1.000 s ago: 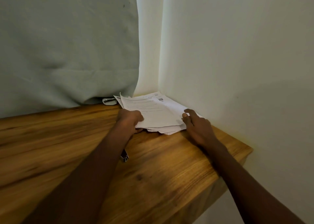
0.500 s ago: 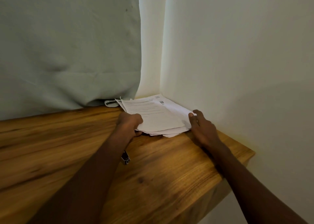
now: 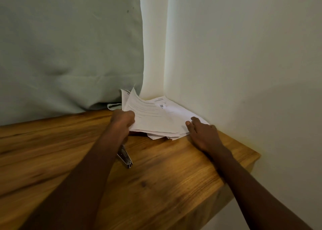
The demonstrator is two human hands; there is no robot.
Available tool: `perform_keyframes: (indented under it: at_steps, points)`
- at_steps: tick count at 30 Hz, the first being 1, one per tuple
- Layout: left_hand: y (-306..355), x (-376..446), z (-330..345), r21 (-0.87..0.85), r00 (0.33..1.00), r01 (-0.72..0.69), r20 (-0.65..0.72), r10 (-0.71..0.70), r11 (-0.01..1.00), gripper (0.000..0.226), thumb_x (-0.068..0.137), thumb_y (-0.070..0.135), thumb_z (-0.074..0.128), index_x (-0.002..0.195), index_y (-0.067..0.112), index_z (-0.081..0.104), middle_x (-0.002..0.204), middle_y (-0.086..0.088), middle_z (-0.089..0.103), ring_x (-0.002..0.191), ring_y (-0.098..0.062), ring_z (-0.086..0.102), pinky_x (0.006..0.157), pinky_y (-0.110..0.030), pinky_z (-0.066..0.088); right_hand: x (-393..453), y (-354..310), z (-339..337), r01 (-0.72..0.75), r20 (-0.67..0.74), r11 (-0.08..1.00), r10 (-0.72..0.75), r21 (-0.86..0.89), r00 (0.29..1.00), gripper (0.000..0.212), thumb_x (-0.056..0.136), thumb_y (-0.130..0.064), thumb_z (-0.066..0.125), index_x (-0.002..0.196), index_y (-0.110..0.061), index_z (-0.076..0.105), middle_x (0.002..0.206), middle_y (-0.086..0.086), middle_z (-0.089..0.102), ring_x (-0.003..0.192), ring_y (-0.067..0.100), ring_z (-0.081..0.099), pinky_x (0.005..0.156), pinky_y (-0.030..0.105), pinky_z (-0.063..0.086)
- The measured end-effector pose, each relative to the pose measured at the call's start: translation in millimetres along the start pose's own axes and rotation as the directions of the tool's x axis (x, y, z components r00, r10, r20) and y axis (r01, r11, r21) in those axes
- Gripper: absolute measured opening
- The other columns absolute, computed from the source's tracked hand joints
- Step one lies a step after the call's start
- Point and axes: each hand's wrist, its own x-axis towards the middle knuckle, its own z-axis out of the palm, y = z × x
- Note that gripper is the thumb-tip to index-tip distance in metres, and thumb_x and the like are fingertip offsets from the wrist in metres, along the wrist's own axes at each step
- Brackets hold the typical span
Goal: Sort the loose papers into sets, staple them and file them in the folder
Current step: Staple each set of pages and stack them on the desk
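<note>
A loose stack of printed white papers [image 3: 153, 118] lies in the far corner of the wooden table [image 3: 165, 177], against the wall. My left hand [image 3: 122, 119] grips the stack's left edge with curled fingers, and that side is lifted and bent upward. My right hand [image 3: 203, 133] lies flat with straight fingers on the stack's right side, pressing it to the table. A metal stapler [image 3: 125, 155] lies on the table just under my left forearm, partly hidden by it. No folder shows in this view.
A pale green curtain [image 3: 69, 55] hangs behind the table on the left, its hem resting near the papers. White walls [image 3: 244, 64] meet in the corner behind the stack. The table's right edge [image 3: 247, 167] drops off just beside my right arm.
My left hand has raised the left side of the stack, so the sheets now curl up toward the curtain. My right hand has stayed on the right side.
</note>
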Motion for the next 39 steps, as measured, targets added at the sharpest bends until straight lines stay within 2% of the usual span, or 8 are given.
perform_keyframes:
  at_steps: [5,13,18,21,25,30,35,39]
  points:
    - [-13,16,-19,-0.008,0.999,0.046,-0.002,-0.046,0.999,0.039,0.094,-0.002,0.066,0.132,-0.002,0.059,0.134,-0.019,0.061,0.114,-0.033,0.058,0.083,-0.038,0.043,-6,-2,-6,0.068,-0.042,0.991,-0.063,0.111,0.997,0.045,0.109,-0.041,0.036,0.148,-0.022,0.047,0.132,0.002,0.068,0.119,0.025,0.062,0.112,0.046,0.038]
    - [-14,11,-16,-0.201,0.979,0.144,0.172,-0.110,0.969,0.038,0.092,-0.004,0.068,0.129,0.003,0.063,0.124,-0.017,0.068,0.094,-0.027,0.067,0.067,-0.037,0.055,-6,1,-6,0.146,0.030,0.975,-0.153,0.166,0.988,0.038,0.106,-0.032,0.046,0.144,-0.034,0.049,0.138,-0.012,0.064,0.115,0.017,0.062,0.111,0.045,0.041]
    - [-10,7,-8,-0.129,0.976,0.120,0.196,-0.093,0.984,0.046,0.082,-0.006,0.077,0.126,0.001,0.065,0.120,-0.017,0.071,0.103,-0.032,0.070,0.093,-0.045,0.059,-4,7,-4,0.151,0.070,0.950,-0.176,0.274,0.982,0.043,0.104,-0.024,0.050,0.146,-0.037,0.048,0.145,-0.019,0.057,0.118,0.007,0.057,0.111,0.036,0.044]
    - [-15,7,-13,-0.116,0.981,0.120,0.164,-0.100,0.986,0.043,0.082,-0.006,0.077,0.124,0.000,0.066,0.119,-0.016,0.071,0.103,-0.032,0.069,0.096,-0.046,0.057,-2,7,-1,0.103,0.068,0.975,-0.119,0.197,0.991,0.043,0.106,-0.033,0.045,0.149,-0.033,0.044,0.146,-0.007,0.058,0.121,0.016,0.058,0.111,0.040,0.042]
    - [-11,14,-27,-0.188,0.993,0.081,0.097,-0.064,0.979,0.047,0.080,-0.004,0.077,0.124,-0.003,0.063,0.116,-0.020,0.070,0.092,-0.034,0.070,0.068,-0.039,0.058,0,5,3,0.012,0.013,1.000,-0.012,0.021,1.000,0.053,0.106,-0.045,0.041,0.154,-0.022,0.037,0.149,0.007,0.054,0.134,0.027,0.052,0.114,0.046,0.038]
    - [-10,10,-28,-0.096,0.961,0.170,0.235,-0.143,0.981,0.029,0.088,-0.008,0.064,0.115,-0.001,0.062,0.119,-0.022,0.068,0.099,-0.037,0.067,0.082,-0.043,0.058,2,5,4,-0.050,0.013,0.997,0.051,-0.052,0.999,0.063,0.104,-0.055,0.039,0.156,-0.020,0.034,0.152,0.009,0.051,0.137,0.029,0.050,0.117,0.050,0.034]
    - [-16,13,-22,-0.175,0.967,0.180,0.212,-0.142,0.968,0.017,0.092,-0.015,0.054,0.102,-0.002,0.060,0.123,-0.024,0.067,0.110,-0.041,0.068,0.102,-0.050,0.055,1,5,3,-0.005,-0.023,0.998,0.004,-0.069,1.000,0.053,0.103,-0.050,0.043,0.149,-0.022,0.043,0.141,0.008,0.061,0.128,0.030,0.056,0.110,0.045,0.041]
    - [-23,17,-21,-0.318,0.965,0.227,0.202,-0.168,0.920,0.038,0.094,-0.019,0.047,0.127,-0.005,0.058,0.131,-0.026,0.063,0.117,-0.042,0.065,0.106,-0.050,0.052,-1,5,2,0.074,-0.057,0.997,-0.076,-0.039,0.995,0.044,0.102,-0.040,0.050,0.142,-0.023,0.052,0.123,0.012,0.068,0.113,0.030,0.062,0.099,0.042,0.049]
